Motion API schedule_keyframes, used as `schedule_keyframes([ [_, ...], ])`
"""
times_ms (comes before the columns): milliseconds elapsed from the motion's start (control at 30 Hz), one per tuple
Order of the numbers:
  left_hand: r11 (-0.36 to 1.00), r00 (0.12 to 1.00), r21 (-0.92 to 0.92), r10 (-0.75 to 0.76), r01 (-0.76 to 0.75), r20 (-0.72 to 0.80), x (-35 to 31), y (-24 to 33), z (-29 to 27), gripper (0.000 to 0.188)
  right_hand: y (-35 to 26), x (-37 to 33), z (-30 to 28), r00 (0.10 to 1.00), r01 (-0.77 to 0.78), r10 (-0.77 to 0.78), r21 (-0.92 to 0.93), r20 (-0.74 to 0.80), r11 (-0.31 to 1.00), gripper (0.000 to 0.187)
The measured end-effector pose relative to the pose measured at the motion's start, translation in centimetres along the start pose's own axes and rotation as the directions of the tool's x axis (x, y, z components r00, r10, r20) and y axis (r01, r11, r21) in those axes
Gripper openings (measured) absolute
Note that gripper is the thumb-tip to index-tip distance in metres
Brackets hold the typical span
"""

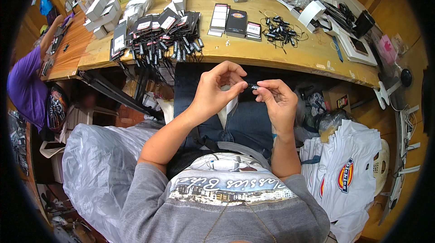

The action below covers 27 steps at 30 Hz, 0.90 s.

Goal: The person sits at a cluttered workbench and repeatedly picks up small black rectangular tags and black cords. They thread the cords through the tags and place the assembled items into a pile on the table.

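Note:
Above my lap, close to the table's front edge, a small black plastic seal tag (pixel 253 86) with white marking is pinched between both hands. My left hand (pixel 218 85) holds its left end with thumb and finger, the other fingers curled. At its right end, my right hand (pixel 278 98) closes thumb and forefinger. Any cord on it is too fine to make out. A tangle of similar black corded seal tags (pixel 280 32) lies on the table. Left of that are black cards (pixel 237 21) and a heap of black hang tags (pixel 158 27), their corded seals hanging over the edge.
White boxes (pixel 97 7) and clear plastic bags are piled along the back of the wooden table (pixel 253 52). A phone (pixel 359 46) lies at right. Folded white shirts (pixel 349 157) are on my right, a large plastic bag (pixel 99 166) on my left. Another person in purple (pixel 29 80) works far left.

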<state>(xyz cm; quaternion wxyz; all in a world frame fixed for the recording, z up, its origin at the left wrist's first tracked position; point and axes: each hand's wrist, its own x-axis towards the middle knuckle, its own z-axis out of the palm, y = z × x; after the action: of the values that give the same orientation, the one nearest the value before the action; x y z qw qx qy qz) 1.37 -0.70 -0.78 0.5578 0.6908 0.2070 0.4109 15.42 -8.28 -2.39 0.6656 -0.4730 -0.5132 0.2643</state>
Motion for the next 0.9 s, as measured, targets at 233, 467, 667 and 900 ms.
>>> schedule_keyframes([
  [233,0.998,1.000,0.062,0.006,-0.007,0.029,0.0,0.3,-0.1,0.019,0.1,-0.1,-0.1,1.000,-0.001,0.002,-0.007,0.016,1.000,0.009],
  [467,0.997,0.999,0.067,-0.026,0.023,0.039,0.1,0.1,0.0,0.018,0.1,0.1,-0.2,0.998,-0.042,0.039,0.051,0.052,0.998,0.008],
  [667,0.998,0.998,0.063,0.000,-0.004,0.069,0.7,-0.6,0.3,0.017,0.0,0.0,-0.2,0.995,-0.053,0.050,0.038,0.082,0.998,0.007],
  [900,0.923,0.968,-0.319,-0.163,0.217,0.188,2.3,-4.1,0.4,0.029,0.9,0.2,-0.6,0.989,-0.143,0.139,0.080,0.053,0.987,0.007],
])
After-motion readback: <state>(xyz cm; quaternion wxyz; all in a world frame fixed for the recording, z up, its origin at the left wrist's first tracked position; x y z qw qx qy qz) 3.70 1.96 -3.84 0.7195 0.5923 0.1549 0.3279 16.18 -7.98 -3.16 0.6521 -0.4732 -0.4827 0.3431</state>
